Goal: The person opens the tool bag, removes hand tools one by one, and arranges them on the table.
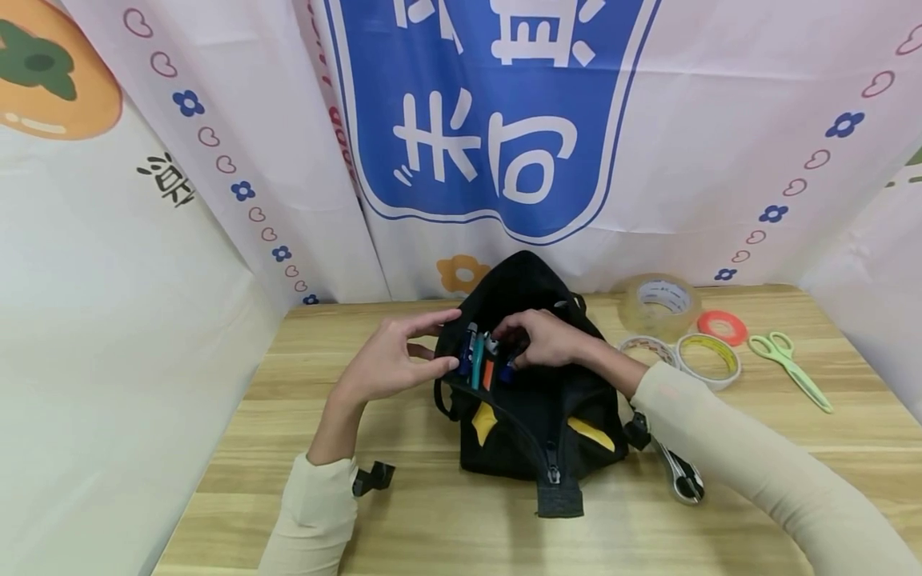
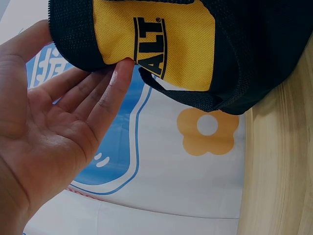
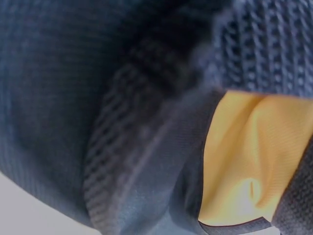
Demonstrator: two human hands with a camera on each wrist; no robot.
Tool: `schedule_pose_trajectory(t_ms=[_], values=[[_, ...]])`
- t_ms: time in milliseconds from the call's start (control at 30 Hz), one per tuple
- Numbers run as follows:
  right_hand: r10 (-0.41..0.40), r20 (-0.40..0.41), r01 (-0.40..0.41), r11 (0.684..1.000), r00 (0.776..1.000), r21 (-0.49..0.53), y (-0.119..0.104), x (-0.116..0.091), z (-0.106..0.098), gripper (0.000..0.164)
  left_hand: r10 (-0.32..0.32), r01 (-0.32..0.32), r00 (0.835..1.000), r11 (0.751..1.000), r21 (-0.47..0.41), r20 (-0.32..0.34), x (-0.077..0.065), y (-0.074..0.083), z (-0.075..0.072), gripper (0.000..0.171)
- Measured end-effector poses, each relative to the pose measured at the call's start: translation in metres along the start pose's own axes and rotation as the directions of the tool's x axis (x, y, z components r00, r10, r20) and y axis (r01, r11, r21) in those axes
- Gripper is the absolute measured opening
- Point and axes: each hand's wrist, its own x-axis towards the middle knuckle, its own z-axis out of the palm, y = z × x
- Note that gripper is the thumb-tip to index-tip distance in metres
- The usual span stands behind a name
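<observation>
Partly hidden right fingers (image 1: 512,321), inside bag (image 1: 497,458)

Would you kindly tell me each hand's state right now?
Left hand: holding black bag by its rim.
Right hand: inside the bag; its grip cannot be told.

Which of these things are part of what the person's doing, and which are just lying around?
Seemingly part of the job:
Bag, left hand at its rim
Pens inside it, right hand beside them

Seemingly just lying about, untouched:
Tape rolls
Scissors
Silver-and-black tool, partly hidden
</observation>
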Motion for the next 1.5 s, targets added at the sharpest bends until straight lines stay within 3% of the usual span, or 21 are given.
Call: schedule_pose_trajectory(t_ms=[367, 800, 1300, 1500], values=[[-0.024, 0.039, 0.028, 0.996, 0.999, -0.082, 0.001, 0.004, -0.007, 0.05, 0.004, -0.004, 1.0, 1.0, 0.004, 0.002, 0.001, -0.002, 0.0, 0.062], [-0.038, 0.052, 0.048, 0.979, 0.998, -0.197, 0.01, 0.009, 0.006, 0.048, 0.006, -0.006, 1.0, 1.0, 0.015, -0.001, 0.0, -0.003, 0.0, 0.062], [-0.112, 0.11, 0.134, 0.965, 0.988, -0.226, 0.011, 0.003, 0.006, 0.032, 0.0, 0.0, 1.0, 1.0, 0.017, -0.003, 0.0, -0.001, 0.0, 0.062], [-0.144, 0.075, 0.157, 0.964, 0.987, -0.216, -0.002, -0.003, -0.004, 0.029, 0.003, -0.003, 1.0, 1.0, 0.019, 0.002, 0.0, -0.002, 0.001, 0.062]])
